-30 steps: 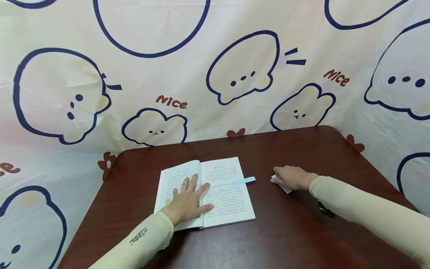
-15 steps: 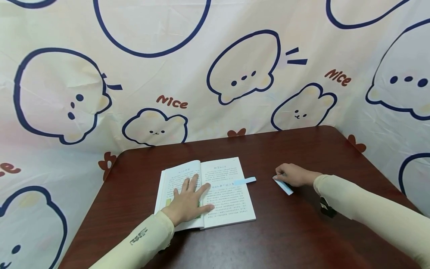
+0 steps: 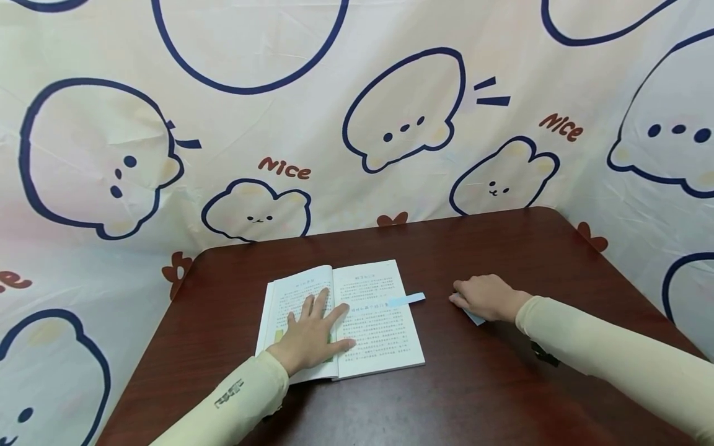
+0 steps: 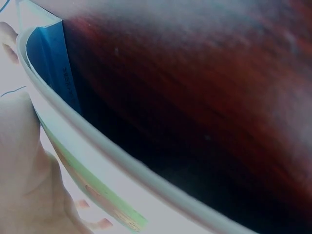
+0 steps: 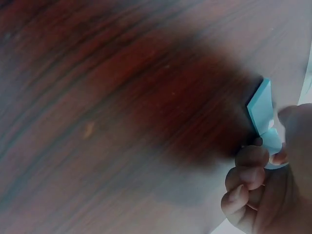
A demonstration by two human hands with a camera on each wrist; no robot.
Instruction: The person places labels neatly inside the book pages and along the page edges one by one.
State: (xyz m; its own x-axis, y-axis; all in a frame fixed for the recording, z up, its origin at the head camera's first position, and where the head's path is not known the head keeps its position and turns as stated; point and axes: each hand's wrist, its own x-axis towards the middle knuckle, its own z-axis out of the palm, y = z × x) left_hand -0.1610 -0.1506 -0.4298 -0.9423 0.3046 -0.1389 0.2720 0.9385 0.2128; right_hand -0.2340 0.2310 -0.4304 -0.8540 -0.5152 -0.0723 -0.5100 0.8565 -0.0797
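Observation:
An open book (image 3: pixel 385 347) with printed pages lies on the table. My left hand (image 3: pixel 308 337) rests on it near the fold, fingers spread. A pale blue sticky note (image 3: pixel 407 300) lies across the right page, one end jutting past the page edge. Further right, my right hand (image 3: pixel 484 296) holds a small blue sticky note pad (image 3: pixel 474 318), largely covered by the hand. In the right wrist view, the curled fingers (image 5: pixel 251 158) are at one end of the pad (image 5: pixel 262 108), where a sheet (image 5: pixel 271 140) bends up. The left wrist view shows the book's curved edge (image 4: pixel 112 144) close up.
The dark brown wooden table (image 3: pixel 446 390) has rounded far corners. A pale cloth (image 3: pixel 323 124) with cartoon outlines hangs behind it and along both sides.
My right hand drew back slightly, uncovering more of the sticky note pad, then came forward and down over it again. The left hand and the book have stayed put.

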